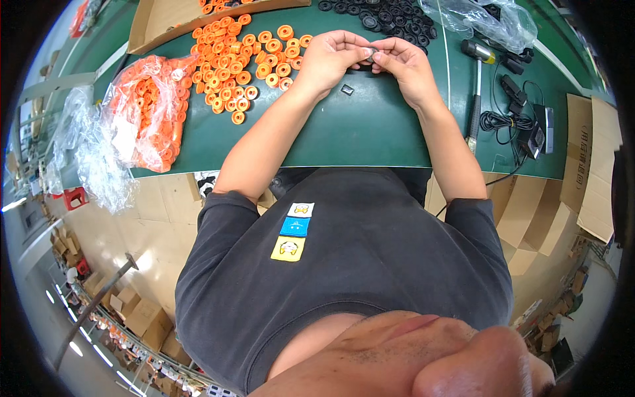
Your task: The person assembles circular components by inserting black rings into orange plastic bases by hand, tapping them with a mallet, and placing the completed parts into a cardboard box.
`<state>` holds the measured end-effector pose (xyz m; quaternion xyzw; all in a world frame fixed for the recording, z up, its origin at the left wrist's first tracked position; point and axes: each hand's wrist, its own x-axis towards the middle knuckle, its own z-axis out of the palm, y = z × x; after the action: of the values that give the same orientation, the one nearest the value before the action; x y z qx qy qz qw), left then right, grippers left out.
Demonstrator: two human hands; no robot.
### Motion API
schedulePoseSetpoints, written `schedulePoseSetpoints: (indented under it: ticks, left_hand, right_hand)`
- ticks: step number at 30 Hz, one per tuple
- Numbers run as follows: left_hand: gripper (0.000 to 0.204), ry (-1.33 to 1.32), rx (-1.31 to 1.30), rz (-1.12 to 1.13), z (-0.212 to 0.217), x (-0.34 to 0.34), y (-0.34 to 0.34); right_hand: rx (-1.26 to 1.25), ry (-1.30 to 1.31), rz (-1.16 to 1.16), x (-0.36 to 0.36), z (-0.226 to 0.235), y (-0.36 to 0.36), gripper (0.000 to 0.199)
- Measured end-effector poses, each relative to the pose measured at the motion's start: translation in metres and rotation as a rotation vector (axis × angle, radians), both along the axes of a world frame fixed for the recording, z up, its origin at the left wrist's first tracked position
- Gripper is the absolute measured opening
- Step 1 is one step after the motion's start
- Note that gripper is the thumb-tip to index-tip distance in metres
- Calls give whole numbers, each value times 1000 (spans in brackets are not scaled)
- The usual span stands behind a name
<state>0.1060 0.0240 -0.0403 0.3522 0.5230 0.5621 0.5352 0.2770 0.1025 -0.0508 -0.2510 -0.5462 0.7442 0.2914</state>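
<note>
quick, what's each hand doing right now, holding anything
Left hand: fingers closed on a small dark ring part.
Right hand: fingers pinched on the same part, above the green table.

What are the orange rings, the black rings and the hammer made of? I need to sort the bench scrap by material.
Orange rings: likely moulded plastic, uniform bright colour, slight sheen. Black rings: look like rubber or plastic, dull matte; too small to settle. Hammer: apparently a shiny metal shaft with a dark head tipped yellow, possibly plastic.
</note>
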Motion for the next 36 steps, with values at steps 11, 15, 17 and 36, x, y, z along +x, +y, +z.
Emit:
schedulePoseSetpoints:
  ticks: [11,15,17,36]
  left_hand:
    - [16,14,127,72,6,7,-4]
    - [17,14,126,78,5,7,-4]
    - [17,20,127,77,5,7,-4]
    - [23,132,204,70,3,14,-7]
  right_hand:
    - [-33,33,-42,0,2,-2,24]
    - [-16,28,-32,1,3,-1,24]
    - [-10,29,-34,2,4,-1,24]
    - [57,53,-32,2,7,-2,28]
